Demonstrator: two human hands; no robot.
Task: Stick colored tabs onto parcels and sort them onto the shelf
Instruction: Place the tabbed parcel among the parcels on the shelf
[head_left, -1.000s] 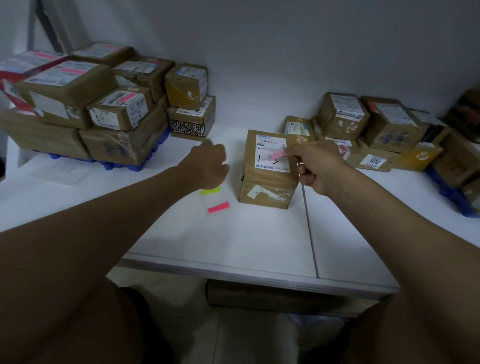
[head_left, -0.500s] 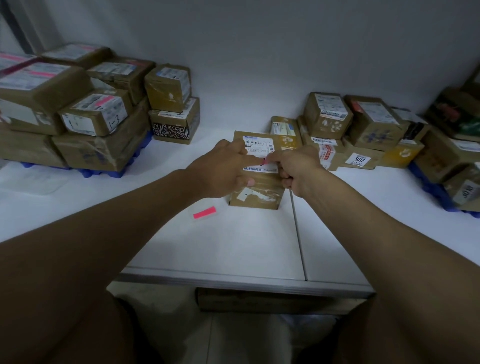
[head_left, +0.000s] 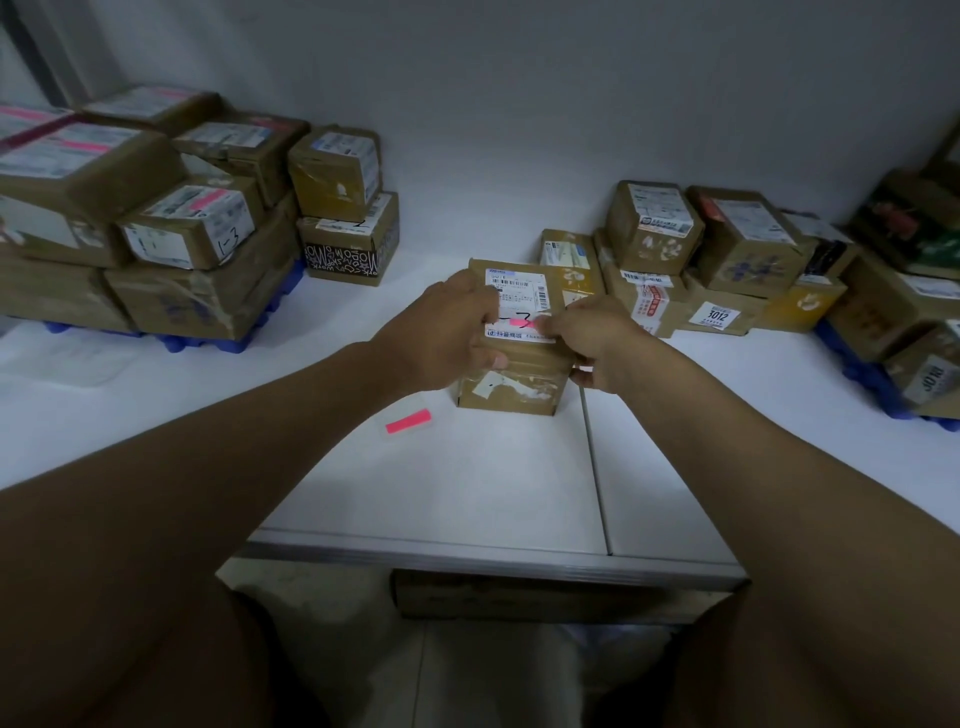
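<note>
Head view: parcel (head_left: 511, 364), brown cardboard w/ white shipping label, is sitting upright mid-table on the white table (head_left: 467, 483), just left of the seam between the two tabletops. Left hand (head_left: 447, 332) is gripping the parcel's left side, fingers curled over the top-left edge of the label, thumb lying across the front face. Right hand (head_left: 597, 338) is holding the right side, fingers curled, fingertips pressing a pink tab (head_left: 521, 322) onto the label approx. at its middle, over handwritten marks. Second pink tab (head_left: 408, 421) is lying flat on the table, near-left of the parcel, apart from it. Stack of tabbed boxes (head_left: 156, 218) is sitting far left on a blue pallet (head_left: 234, 340), several showing pink strips on top. Pile of boxes (head_left: 727, 260) is sitting far right, no tabs visible on them.
</note>
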